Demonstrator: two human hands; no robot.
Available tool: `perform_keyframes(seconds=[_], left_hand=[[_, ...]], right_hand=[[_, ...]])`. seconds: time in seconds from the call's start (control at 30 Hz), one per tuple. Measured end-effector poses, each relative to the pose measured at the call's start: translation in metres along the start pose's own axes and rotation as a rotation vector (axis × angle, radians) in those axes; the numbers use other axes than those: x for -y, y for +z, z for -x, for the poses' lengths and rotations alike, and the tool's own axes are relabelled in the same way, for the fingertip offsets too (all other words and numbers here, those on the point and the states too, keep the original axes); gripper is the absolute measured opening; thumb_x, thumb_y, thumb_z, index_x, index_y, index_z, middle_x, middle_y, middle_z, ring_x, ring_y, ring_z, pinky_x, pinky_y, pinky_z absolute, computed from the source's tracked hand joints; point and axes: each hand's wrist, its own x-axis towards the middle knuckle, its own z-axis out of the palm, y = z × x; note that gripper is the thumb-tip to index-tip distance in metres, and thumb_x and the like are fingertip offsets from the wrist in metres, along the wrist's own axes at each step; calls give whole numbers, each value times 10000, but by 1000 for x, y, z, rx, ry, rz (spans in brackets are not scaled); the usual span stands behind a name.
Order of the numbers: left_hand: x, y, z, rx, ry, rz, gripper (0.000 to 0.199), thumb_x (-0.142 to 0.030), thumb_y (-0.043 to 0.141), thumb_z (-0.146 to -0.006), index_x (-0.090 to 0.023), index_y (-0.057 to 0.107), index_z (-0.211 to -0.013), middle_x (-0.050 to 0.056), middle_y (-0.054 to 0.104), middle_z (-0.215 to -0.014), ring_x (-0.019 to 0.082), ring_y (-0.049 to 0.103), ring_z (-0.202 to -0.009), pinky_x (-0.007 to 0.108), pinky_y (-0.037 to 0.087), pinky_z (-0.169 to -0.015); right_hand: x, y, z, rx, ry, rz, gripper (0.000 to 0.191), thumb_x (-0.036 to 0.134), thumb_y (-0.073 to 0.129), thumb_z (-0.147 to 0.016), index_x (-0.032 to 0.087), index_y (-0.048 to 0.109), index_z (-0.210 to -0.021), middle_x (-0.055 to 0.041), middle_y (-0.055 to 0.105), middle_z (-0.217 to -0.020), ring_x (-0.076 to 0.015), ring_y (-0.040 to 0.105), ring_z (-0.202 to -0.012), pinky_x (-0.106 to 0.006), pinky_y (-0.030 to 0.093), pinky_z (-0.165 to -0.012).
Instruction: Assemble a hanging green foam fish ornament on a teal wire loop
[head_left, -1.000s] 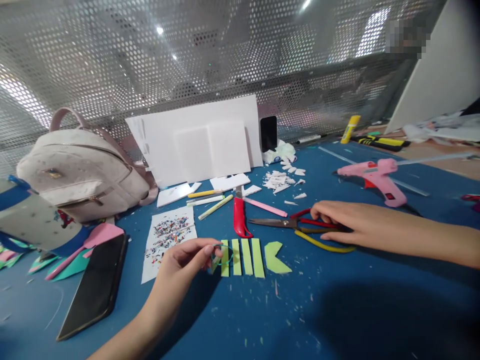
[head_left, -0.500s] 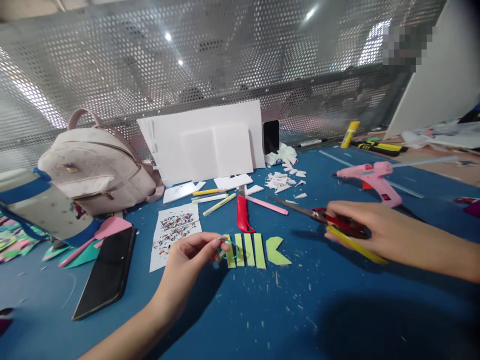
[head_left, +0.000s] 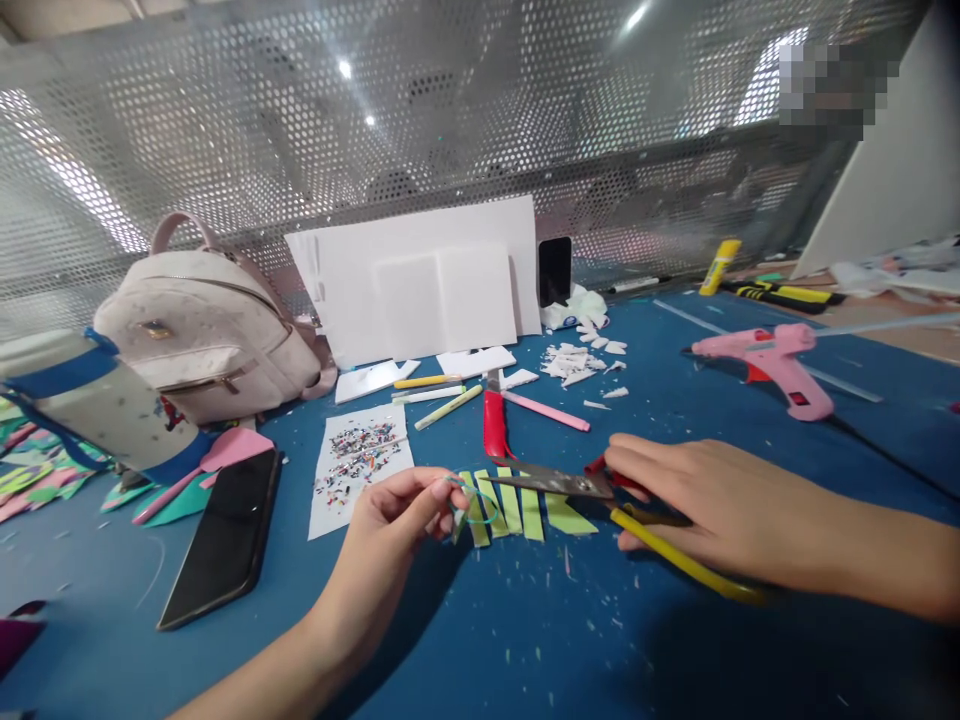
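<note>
Between the thumb and fingertips of my left hand (head_left: 405, 525) is a thin teal loop (head_left: 491, 505), like a ring of cord or a curled strip. My right hand (head_left: 697, 510) grips scissors (head_left: 566, 485) with one red and one yellow handle. Their blades are slightly parted and point left, the tips close to the loop. Under the blades lie several light-green strips (head_left: 532, 515) and a notched green piece (head_left: 570, 518), partly covered. A red-handled knife (head_left: 495, 425) lies just behind the strips.
A black phone (head_left: 221, 540) and a paper with small coloured bits (head_left: 356, 470) lie left. Pens, a pink marker (head_left: 551, 412) and white scraps (head_left: 574, 362) lie behind. A pink glue gun (head_left: 772, 360) rests right. A backpack (head_left: 202, 330) and tumbler (head_left: 97, 400) stand far left.
My right hand has brought the scissors left and down, so the blades now reach over the green strips beside the loop. My left hand keeps its pinch on the loop. The view has shifted slightly.
</note>
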Motion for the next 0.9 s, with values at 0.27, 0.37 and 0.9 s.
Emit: perform_keyframes(seconds=[0.27, 0.37, 0.9], left_hand=[[1, 5, 5, 46, -33, -23, 177, -328, 737, -870, -157, 765, -837, 28, 707, -737, 93, 505, -633, 203, 406, -627], [3, 5, 5, 64, -27, -34, 156, -314, 734, -870, -165, 772, -847, 33, 719, -746, 96, 509, -631, 208, 406, -623], [5, 3, 6, 58, -20, -108, 144, -247, 693, -883, -170, 773, -792, 40, 747, -736, 105, 537, -632, 209, 442, -628]], right_hand=[[18, -1, -23, 150, -100, 50, 497, 700, 501, -912, 209, 568, -871, -44, 635, -860, -218, 606, -625, -306, 301, -507], [23, -2, -30, 132, -134, 91, 499, 699, 496, -912, 211, 557, -832, -36, 620, -824, -209, 586, -598, -303, 261, -490], [29, -4, -33, 89, -196, 255, 425, 622, 569, -912, 200, 561, -866, -45, 644, -820, -224, 619, -572, -293, 194, -454]])
